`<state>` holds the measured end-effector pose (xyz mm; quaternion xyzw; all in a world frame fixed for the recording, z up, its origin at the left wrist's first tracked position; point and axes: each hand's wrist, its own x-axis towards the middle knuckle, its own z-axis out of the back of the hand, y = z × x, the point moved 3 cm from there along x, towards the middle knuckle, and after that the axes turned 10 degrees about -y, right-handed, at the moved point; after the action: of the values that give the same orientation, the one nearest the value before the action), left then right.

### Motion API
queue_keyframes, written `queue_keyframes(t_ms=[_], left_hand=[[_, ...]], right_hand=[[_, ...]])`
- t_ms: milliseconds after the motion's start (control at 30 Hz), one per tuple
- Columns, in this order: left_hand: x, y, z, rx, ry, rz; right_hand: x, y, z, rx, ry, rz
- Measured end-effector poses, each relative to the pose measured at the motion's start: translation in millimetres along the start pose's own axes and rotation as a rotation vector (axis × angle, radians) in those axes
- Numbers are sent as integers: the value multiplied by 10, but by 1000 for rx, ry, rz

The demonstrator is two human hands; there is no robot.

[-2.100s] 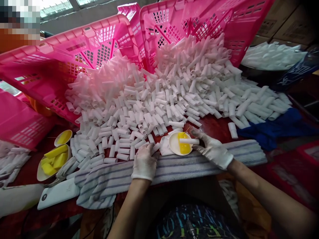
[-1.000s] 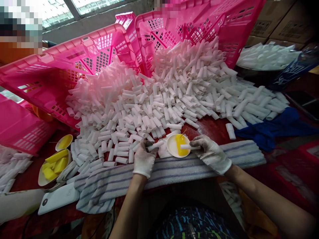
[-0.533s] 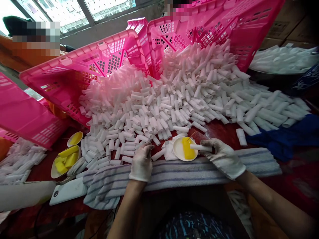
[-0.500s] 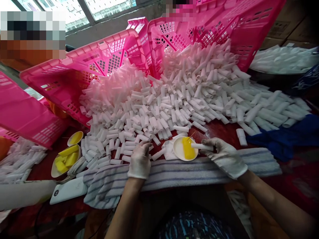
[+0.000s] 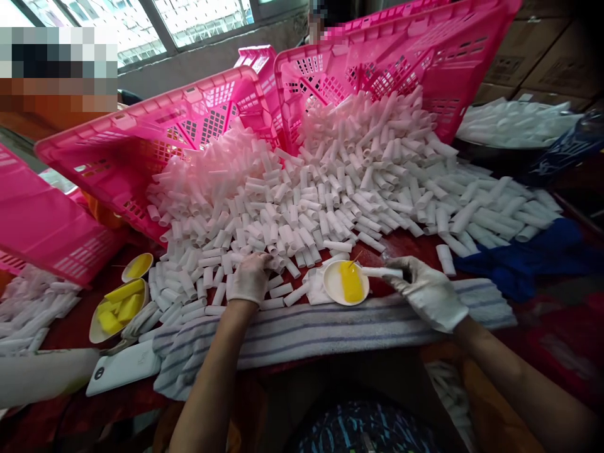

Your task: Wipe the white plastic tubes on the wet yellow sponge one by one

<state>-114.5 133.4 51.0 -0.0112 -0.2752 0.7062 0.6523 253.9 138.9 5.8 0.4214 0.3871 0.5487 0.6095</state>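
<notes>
We hold one white paper tube (image 5: pixel 383 272) in our gloved right hand (image 5: pixel 427 290), fingers closed along its right half, the free end reaching toward the small white dish (image 5: pixel 336 288) with its yellow sponge strip (image 5: pixel 352 282) at 9 o'clock of the hand. Our left hand (image 5: pixel 250 279) rests palm-down at the near edge of the heap of tubes (image 5: pixel 306 195), fingers curled onto loose ones; whether it grips one we cannot tell. We judge each tube very light, thin-walled and easily crushed, dry rather than slippery through the glove, so a gentle pinch across the middle or near one end suits it best. The striped towel (image 5: pixel 330 321) lies at 6 o'clock of both hands along the table (image 5: pixel 415 242) edge.
</notes>
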Motion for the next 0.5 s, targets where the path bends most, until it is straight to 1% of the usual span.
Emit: queue_keyframes(t_ms=[67,100,133,167,233,300,367,433,500], left_hand=[[-47,-15,57,-275,-124,168],[-91,-51,80,-448,-159,267],[-146,-112,90,-624,-165,365],[-210,-201,85,-792,-135,456],[-349,-448,45,-1043,-7,589],[-475,-723,-3,-1185,106,641],[-571,-967,-48,-1257,173,634],[-636,-1149,-88,-1291,205,609],[-677,-1272,-122,-1299,227,588]], right_hand=[[30,21,49,-9,-4,-51],[31,54,63,2,-7,-71],[20,107,69,36,-12,-86],[-4,178,67,97,-20,-100],[-80,355,33,265,-9,-128],[-173,530,-32,400,49,-168],[-249,645,-93,458,93,-211],[-290,687,-126,471,108,-243],[-301,675,-123,454,112,-277]])
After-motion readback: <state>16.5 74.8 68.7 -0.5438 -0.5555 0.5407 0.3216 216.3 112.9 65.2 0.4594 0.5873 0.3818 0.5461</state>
